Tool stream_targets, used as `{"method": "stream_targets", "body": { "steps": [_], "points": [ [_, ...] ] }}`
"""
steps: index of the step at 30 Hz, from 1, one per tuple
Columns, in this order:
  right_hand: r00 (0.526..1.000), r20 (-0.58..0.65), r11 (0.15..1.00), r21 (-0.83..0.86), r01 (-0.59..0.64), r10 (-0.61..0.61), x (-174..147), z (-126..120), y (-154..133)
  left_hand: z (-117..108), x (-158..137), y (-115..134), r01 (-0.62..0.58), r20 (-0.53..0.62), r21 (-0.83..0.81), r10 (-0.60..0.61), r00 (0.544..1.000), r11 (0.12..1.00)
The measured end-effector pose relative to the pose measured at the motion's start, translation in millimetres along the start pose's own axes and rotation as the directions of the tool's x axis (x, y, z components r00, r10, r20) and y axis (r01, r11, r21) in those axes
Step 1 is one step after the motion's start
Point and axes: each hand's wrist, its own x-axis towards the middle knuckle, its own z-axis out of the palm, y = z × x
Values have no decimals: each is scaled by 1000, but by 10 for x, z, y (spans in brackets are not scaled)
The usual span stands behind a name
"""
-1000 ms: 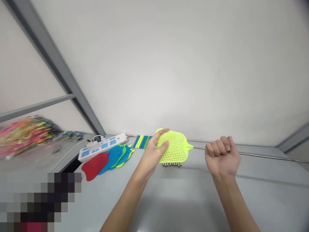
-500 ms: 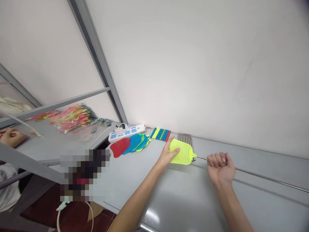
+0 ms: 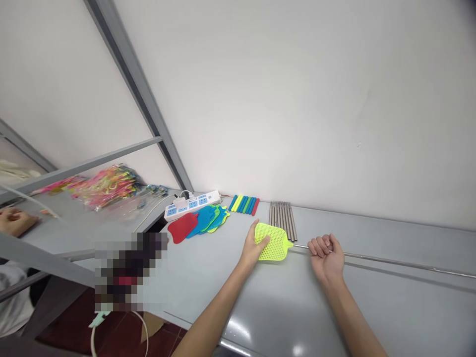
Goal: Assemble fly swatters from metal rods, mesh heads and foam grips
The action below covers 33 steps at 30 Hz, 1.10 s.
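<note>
My left hand (image 3: 251, 250) is closed on the outer end of a yellow-green perforated fly swatter head (image 3: 275, 245), with the thumb on top. From the swatter's narrow neck a thin metal telescopic rod (image 3: 394, 263) runs out to the right, past the picture's edge. Around this rod my right hand (image 3: 327, 260) is wrapped in a fist, palm up, a short way from the neck. Just behind the swatter head lies a row of several metal rods (image 3: 282, 218). Left of them is a row of coloured handle tubes (image 3: 243, 204).
Loose red (image 3: 182, 228), blue and green swatter heads overlap beside a white power strip (image 3: 192, 204). A grey metal frame post (image 3: 145, 99) rises at left. Beyond it are bagged colourful items (image 3: 111, 186) and another person's hand (image 3: 17, 221). A pixelated patch covers the lower left.
The view has shifted slightly. Both hands and the swatter have come a little left and nearer me, uncovering more of the metal rods behind. Both grips look the same.
</note>
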Motion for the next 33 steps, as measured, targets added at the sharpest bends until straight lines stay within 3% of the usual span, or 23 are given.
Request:
{"method": "stream_targets", "body": {
  "steps": [17, 24, 33],
  "points": [
    [1000, 6, 999, -40, 24, -24, -103, 90, -27, 2, -48, -45, -11, 95, 30, 8, 995, 999],
    [999, 14, 997, -68, 42, -41, -161, 145, 2, 20, -91, -23, 86, 121, -45, -80, 989, 995],
    [997, 35, 992, -105, 76, -72, -176, 122, 84, 45, -115, 9, 113, 107, -33, -109, 988, 993]
  ]
}}
